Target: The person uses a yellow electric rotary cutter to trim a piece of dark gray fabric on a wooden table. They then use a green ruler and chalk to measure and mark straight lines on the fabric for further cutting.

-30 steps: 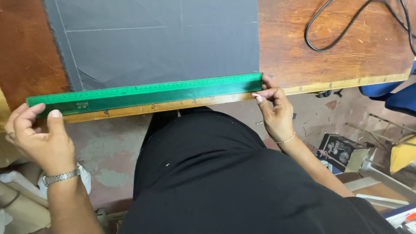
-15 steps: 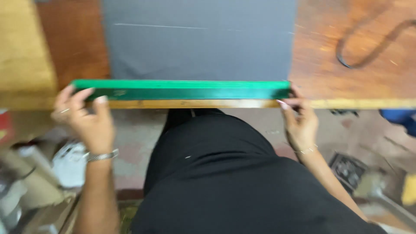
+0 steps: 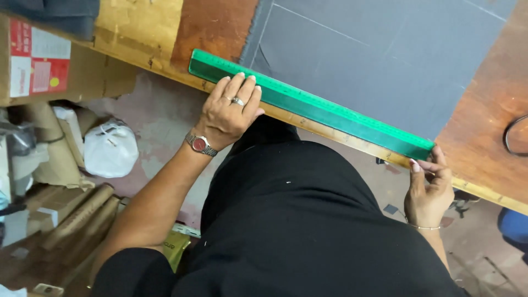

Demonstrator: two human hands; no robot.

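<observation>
A long green ruler [image 3: 324,109] lies along the near edge of a wooden table [image 3: 484,126], over the lower edge of a grey cloth [image 3: 379,60] marked with faint chalk lines. My left hand [image 3: 228,113], with a ring and a wristwatch, presses flat on the ruler's left part, fingers spread across it. My right hand [image 3: 429,187] pinches the ruler's right end at the table edge. My black clothing fills the lower middle of the view.
A black cable [image 3: 514,135] loops on the table at the far right. Below the table on the left stand a cardboard box [image 3: 38,63], a white plastic bag [image 3: 110,148] and several cardboard tubes [image 3: 82,214]. A blue object [image 3: 514,228] shows at the lower right.
My left hand has slid inward from the ruler's left end and now lies flat on it. The view has swung left and tilted. My right hand stays at the right end.
</observation>
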